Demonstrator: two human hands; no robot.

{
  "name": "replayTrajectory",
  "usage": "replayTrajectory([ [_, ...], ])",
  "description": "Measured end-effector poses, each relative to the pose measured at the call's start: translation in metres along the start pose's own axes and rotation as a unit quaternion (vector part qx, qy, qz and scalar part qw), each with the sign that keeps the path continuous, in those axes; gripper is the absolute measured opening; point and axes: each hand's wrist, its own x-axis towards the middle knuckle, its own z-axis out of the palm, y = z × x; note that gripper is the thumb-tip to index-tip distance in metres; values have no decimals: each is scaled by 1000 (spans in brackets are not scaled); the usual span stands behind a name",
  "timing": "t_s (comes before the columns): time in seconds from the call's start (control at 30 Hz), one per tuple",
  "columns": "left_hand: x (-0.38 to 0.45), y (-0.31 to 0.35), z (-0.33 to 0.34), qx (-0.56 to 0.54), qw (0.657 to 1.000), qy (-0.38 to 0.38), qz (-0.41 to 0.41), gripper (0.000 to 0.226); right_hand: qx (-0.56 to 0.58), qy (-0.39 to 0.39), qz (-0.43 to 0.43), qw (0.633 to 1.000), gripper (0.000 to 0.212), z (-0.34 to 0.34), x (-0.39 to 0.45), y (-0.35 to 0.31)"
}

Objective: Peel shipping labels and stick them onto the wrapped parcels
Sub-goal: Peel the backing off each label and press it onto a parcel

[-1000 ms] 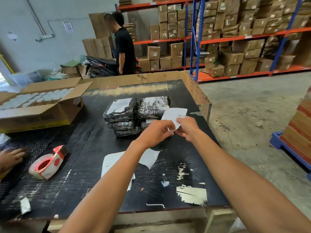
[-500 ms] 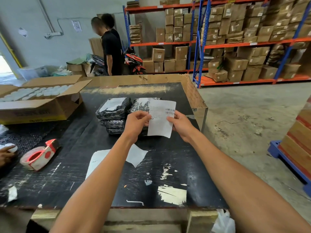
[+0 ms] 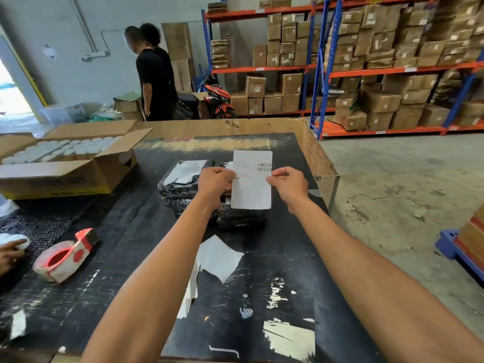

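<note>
Item, far left edge: another person's hand (image 3: 9,254), fingers on a small white object; how the fingers lie cannot be told. Item: red-and-white handheld tape dispenser (image 3: 64,255), lying on the black scuffed tabletop (image 3: 125,271). Item, behind it: open brown cardboard carton (image 3: 65,171) with flaps spread, filled with rows of white round lids. Item, table centre: loose white backing sheets (image 3: 218,258), flat on the surface, partly under the left forearm. Item: stack of black plastic-wrapped parcels (image 3: 183,184), two piles side by side, the left top parcel already bearing a white label. Item: left hand (image 3: 214,180), fingers curled, pinching the left edge of a white rectangular shipping label (image 3: 251,189). The label is held upright in the air above the right-hand pile of parcels, barcode print near its upper right, not touching the parcels so far as can be seen. Item: right hand (image 3: 288,182), thumb and fingers pinching the label's right edge. Item, background: two persons in black shirts (image 3: 154,82) standing by a red motorbike (image 3: 218,100). Item, right: blue-and-orange steel racking (image 3: 324,66) loaded with brown cartons; blue pallet (image 3: 455,247) at the right edge on the concrete floor.
</note>
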Motion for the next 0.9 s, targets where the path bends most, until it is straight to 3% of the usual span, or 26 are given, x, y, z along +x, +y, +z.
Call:
replayTrajectory([
  [0.33, 84, 12, -12, 124, 992, 8, 20, 8, -18, 42, 0, 999, 44, 44, 59, -12],
  [0.9, 112, -8, 1, 253, 967, 30, 18, 13, -88, 62, -20, 994, 35, 64, 84, 10],
])
